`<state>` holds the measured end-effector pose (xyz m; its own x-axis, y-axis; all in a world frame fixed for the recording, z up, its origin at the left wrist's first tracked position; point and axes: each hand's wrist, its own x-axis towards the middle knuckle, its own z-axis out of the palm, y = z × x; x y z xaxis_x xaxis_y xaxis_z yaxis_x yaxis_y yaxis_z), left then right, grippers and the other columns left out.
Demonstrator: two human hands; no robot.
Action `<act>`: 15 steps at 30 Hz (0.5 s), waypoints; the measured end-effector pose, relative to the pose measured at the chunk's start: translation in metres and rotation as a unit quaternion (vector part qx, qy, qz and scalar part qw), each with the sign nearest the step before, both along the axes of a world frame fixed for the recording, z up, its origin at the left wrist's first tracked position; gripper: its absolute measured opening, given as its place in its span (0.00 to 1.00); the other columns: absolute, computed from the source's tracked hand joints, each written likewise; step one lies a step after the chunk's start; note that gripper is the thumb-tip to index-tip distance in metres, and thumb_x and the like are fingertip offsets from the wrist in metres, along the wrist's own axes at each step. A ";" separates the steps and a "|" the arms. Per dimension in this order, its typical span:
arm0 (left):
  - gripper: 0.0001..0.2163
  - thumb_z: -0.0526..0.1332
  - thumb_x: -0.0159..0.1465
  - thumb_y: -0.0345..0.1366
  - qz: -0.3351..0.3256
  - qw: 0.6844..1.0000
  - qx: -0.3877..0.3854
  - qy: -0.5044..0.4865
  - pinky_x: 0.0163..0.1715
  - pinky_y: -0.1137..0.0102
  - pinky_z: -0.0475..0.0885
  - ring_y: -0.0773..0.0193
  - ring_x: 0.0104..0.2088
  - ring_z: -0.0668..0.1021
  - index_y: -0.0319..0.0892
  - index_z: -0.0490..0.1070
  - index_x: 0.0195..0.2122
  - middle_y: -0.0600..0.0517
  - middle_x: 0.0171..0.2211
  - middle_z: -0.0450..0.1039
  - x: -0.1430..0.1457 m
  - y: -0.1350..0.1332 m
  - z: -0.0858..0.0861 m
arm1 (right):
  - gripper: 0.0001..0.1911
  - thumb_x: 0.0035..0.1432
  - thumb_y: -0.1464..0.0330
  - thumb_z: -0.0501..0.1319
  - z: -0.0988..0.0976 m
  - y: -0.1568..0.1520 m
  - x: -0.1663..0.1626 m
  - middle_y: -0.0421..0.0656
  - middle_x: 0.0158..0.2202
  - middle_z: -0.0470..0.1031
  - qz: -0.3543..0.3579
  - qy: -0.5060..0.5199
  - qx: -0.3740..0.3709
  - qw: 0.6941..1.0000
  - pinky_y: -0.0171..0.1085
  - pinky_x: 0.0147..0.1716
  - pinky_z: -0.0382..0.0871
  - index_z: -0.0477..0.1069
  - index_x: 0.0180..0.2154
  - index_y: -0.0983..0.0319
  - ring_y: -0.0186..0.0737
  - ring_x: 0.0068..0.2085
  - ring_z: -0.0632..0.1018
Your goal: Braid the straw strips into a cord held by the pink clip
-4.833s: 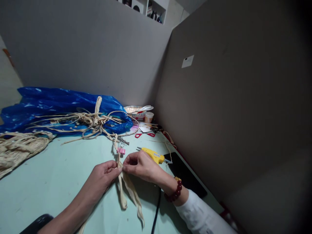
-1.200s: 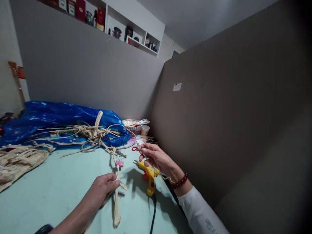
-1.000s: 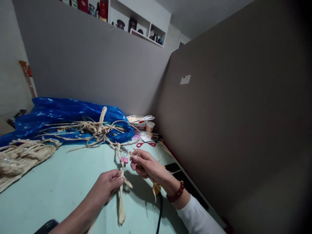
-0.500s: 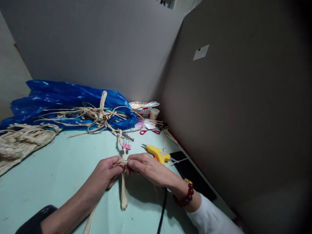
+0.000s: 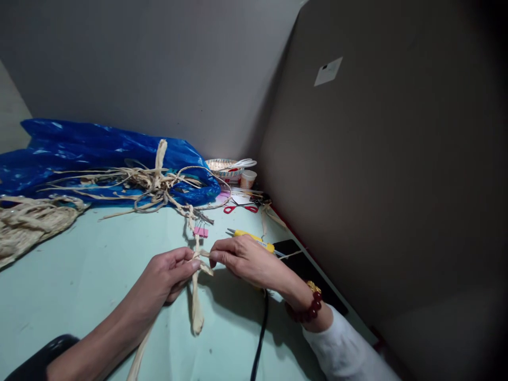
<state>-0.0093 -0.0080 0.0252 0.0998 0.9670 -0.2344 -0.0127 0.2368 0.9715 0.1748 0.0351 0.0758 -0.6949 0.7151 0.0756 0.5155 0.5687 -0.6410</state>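
Pale strands of dried plant fibre form a braid [image 5: 190,217] that runs from the back toward me, with a pink binder clip [image 5: 201,232] on it. Just in front of the clip my left hand [image 5: 171,272] pinches the braid's lower end between thumb and fingers. My right hand [image 5: 243,262] is closed on the tip of a short strand [image 5: 205,253] that sticks out to the right. One wide loose strand [image 5: 197,312] hangs down between the hands, and another strand [image 5: 139,355] trails below my left forearm.
A yellow glue gun [image 5: 254,237] lies behind my right hand, its black cord [image 5: 261,333] running forward. Red-handled scissors [image 5: 240,209], a paper cup [image 5: 248,179] and a basket [image 5: 222,165] stand farther back. A blue plastic bag [image 5: 91,145] and woven piece [image 5: 35,225] lie left.
My right hand has moved a little away from my left, drawing a strand out to the right. A second short strand end now shows beside my left thumb. The view has shifted slightly.
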 end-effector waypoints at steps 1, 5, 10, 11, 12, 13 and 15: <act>0.17 0.66 0.50 0.50 0.003 1.000 -0.005 -0.002 0.14 0.76 0.42 0.76 0.15 0.49 0.42 0.65 0.27 0.65 0.14 0.50 0.000 0.000 0.000 | 0.14 0.65 0.68 0.54 -0.001 0.001 0.001 0.35 0.19 0.64 -0.003 -0.013 0.010 1.000 0.31 0.27 0.53 0.72 0.28 0.64 0.29 0.24 0.64; 0.17 0.66 0.49 0.50 0.002 1.000 -0.013 -0.002 0.14 0.76 0.41 0.76 0.15 0.49 0.42 0.65 0.26 0.65 0.14 0.49 -0.001 0.000 -0.001 | 0.11 0.60 0.71 0.58 -0.004 0.002 0.001 0.36 0.20 0.69 -0.002 -0.023 0.047 0.999 0.30 0.26 0.54 0.76 0.28 0.65 0.29 0.23 0.64; 0.17 0.65 0.50 0.50 -0.004 1.000 0.003 0.021 0.14 0.76 0.44 0.75 0.15 0.51 0.42 0.66 0.25 0.64 0.13 0.51 -0.002 0.000 -0.002 | 0.10 0.61 0.70 0.58 -0.004 0.003 0.001 0.39 0.28 0.76 0.015 0.084 -0.019 0.996 0.29 0.32 0.61 0.78 0.38 0.63 0.31 0.30 0.73; 0.17 0.65 0.50 0.50 -0.006 1.000 0.005 0.025 0.14 0.76 0.44 0.75 0.15 0.52 0.42 0.67 0.26 0.64 0.13 0.51 -0.002 0.000 -0.002 | 0.10 0.60 0.69 0.59 -0.004 0.004 0.001 0.39 0.27 0.76 0.018 0.106 -0.043 0.993 0.29 0.32 0.62 0.79 0.38 0.63 0.31 0.30 0.72; 0.17 0.65 0.50 0.51 -0.007 1.000 0.006 0.027 0.14 0.76 0.44 0.76 0.15 0.52 0.41 0.67 0.26 0.64 0.13 0.51 -0.002 0.000 -0.002 | 0.10 0.60 0.67 0.60 -0.005 0.005 0.001 0.39 0.27 0.76 0.023 0.125 -0.070 0.989 0.28 0.32 0.62 0.79 0.38 0.64 0.32 0.29 0.72; 0.17 0.66 0.49 0.50 -0.006 1.000 0.006 0.027 0.14 0.76 0.44 0.76 0.15 0.51 0.41 0.67 0.26 0.64 0.14 0.51 -0.002 0.001 -0.002 | 0.10 0.59 0.66 0.61 -0.005 0.005 0.002 0.39 0.28 0.75 0.030 0.142 -0.098 0.985 0.29 0.31 0.63 0.79 0.37 0.64 0.32 0.29 0.72; 0.17 0.66 0.49 0.51 -0.002 1.000 0.008 0.028 0.14 0.76 0.45 0.75 0.15 0.52 0.41 0.67 0.25 0.64 0.14 0.52 -0.002 0.001 -0.003 | 0.11 0.58 0.64 0.63 -0.006 0.006 0.002 0.40 0.29 0.76 0.043 0.172 -0.151 0.972 0.29 0.32 0.64 0.79 0.37 0.65 0.32 0.30 0.72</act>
<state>-0.0110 -0.0073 0.0224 0.0916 0.9700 -0.2251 0.0423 0.2220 0.9741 0.1767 0.0413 0.0698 -0.7239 0.6811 0.1098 0.1997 0.3592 -0.9116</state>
